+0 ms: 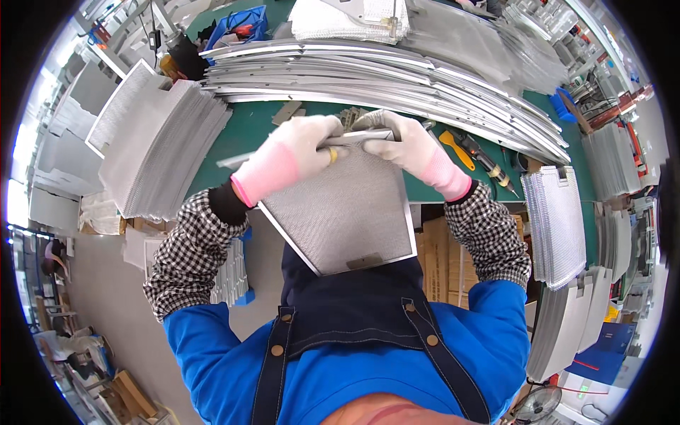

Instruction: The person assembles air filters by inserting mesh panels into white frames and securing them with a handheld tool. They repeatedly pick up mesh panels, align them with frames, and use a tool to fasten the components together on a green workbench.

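A person in a blue top (375,375) and a dark bib apron (347,336) stands at a green-topped bench (237,127), a silver-framed mesh panel (347,212) tilted between body and bench. The panel's lower border, marked by a small dark patch (365,261), lies over the apron; its upper border is up at the hands, above the bench.

The left hand (301,149), in a white glove with a pink cuff, is closed on the upper border toward its left end. The right hand (404,142), gloved alike, pinches the right end, thumb in front and fingers curled over the top. A slim silver strip (234,161) juts out beside the left wrist; whether it joins the metal between the hands cannot be made out.

On the bench, just right of the right hand, lie a yellow scraper (457,150) and a power screwdriver (489,166). Small metal pieces (287,112) sit just beyond the left hand. Stacked mesh panels flank the worker, one pile at left (156,149), another at right (556,227). Farther back, long silver strips (368,71) span the bench, with a blue bin (261,20) behind them.
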A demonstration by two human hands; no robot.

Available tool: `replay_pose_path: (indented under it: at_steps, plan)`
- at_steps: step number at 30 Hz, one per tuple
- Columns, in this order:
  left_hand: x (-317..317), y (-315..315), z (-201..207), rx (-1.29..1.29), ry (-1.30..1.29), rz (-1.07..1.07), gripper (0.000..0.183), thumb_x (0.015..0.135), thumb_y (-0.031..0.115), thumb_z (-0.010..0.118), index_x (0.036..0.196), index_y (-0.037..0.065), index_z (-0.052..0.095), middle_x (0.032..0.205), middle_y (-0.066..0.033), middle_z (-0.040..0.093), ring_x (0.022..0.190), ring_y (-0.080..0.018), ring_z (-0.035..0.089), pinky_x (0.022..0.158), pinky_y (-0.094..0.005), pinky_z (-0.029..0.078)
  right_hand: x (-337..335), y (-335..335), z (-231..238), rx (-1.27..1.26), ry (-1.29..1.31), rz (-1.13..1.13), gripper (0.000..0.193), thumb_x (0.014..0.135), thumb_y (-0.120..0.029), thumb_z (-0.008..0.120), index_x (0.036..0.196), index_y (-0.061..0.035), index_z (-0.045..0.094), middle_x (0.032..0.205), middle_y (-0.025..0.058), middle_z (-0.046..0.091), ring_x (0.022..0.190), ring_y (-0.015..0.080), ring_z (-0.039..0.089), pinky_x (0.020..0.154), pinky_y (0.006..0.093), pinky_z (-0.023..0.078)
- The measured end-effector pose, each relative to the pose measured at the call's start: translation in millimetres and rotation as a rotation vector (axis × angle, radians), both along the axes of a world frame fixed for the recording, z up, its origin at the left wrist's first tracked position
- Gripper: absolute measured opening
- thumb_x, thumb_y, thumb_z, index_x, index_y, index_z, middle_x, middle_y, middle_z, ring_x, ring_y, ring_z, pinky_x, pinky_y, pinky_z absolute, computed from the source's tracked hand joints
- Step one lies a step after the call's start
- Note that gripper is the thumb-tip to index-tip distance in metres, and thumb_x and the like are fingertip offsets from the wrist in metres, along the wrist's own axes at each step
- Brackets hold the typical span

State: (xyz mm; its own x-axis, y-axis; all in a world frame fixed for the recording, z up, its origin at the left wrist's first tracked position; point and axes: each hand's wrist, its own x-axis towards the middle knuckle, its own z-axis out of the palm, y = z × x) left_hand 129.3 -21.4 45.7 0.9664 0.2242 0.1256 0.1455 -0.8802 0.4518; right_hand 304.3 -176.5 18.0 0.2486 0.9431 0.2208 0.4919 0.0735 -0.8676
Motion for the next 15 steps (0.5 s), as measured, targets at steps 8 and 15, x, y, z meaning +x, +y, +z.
replay_pose_path:
  at_steps: [8, 15]
  plan:
    - [-19, 26, -4, 0.107, 0.177, -0.144, 0.031, 0.091, 0.032, 0.068, 0.104, 0.004, 0.064, 0.092, -0.0162, 0.067, 0.091, -0.0367, 0.065, 0.08, -0.0458, 0.052, 52, -28, 25, -0.319, -0.226, 0.24, 0.031, 0.092, -0.015, 0.065, 0.119, -0.0006, 0.064, 0.1, 0.0139, 0.07, 0.094, 0.0207, 0.066, 0.085, 0.034, 0.052]
    - [-16, 22, -14, -0.073, 0.079, -0.208, 0.027, 0.095, 0.025, 0.065, 0.103, -0.001, 0.061, 0.088, -0.0208, 0.063, 0.083, -0.0386, 0.062, 0.074, -0.0423, 0.049, 39, -24, 36, -0.304, -0.499, 0.319, 0.038, 0.093, -0.027, 0.066, 0.118, -0.0001, 0.06, 0.098, 0.017, 0.067, 0.093, 0.0269, 0.066, 0.086, 0.0371, 0.052]
